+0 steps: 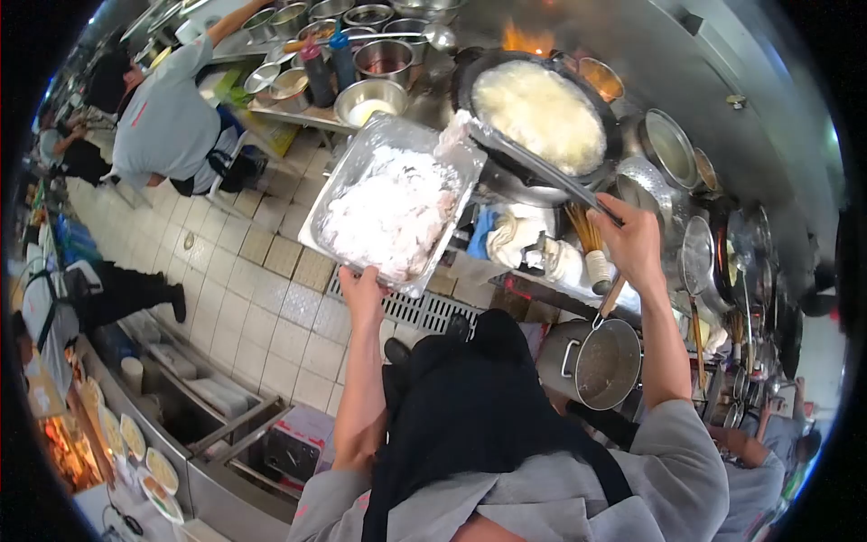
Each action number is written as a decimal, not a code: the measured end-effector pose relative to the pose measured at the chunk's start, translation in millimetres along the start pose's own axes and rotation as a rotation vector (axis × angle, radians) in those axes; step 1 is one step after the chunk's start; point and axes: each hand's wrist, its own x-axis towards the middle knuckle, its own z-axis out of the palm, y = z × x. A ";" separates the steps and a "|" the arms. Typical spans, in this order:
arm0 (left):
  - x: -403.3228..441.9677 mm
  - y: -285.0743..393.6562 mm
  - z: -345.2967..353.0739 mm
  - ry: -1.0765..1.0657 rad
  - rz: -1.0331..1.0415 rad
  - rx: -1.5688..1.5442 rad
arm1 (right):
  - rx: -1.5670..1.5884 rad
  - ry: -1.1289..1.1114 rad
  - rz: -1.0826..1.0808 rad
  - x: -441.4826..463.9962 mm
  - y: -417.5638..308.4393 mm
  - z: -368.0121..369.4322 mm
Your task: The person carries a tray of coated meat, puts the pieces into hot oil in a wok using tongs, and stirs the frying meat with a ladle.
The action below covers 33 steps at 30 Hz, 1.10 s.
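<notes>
My left hand (363, 291) grips the near edge of a clear rectangular tray (318, 210) heaped with white-floured pieces (384, 212). In my right hand (629, 237) is the handle end of long metal tongs (551, 176). At the tongs' far end, a floured piece (454, 132) is held over the tray's far right corner, near the wok's rim. The wok (614, 126) holds bubbling, foamy pale oil (539, 113), with flames behind it.
Metal bowls and pots (384, 59) and squeeze bottles (342, 61) stand beyond the tray. Bamboo brush (589, 248), cloths (512, 237) and strainers (697, 255) lie right. A pot (609, 363) is by my right forearm. Co-workers (167, 122) are at left and lower right.
</notes>
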 end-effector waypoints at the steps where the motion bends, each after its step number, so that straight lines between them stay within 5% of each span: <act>1: 0.2 -0.3 1.0 -0.004 -0.001 -0.001 | -0.031 0.047 -0.020 6.1 4.7 -3.5; 23: 18.2 -4.4 -9.8 0.021 -0.130 -0.115 | -0.479 0.248 0.253 29.6 110.1 -15.7; 29: 20.9 -9.4 -7.0 0.124 -0.081 -0.052 | -0.205 0.048 0.101 -7.5 20.1 -7.8; 33: 8.7 6.7 2.7 0.068 -0.092 -0.120 | -0.209 -0.073 -0.199 -22.5 -10.5 27.4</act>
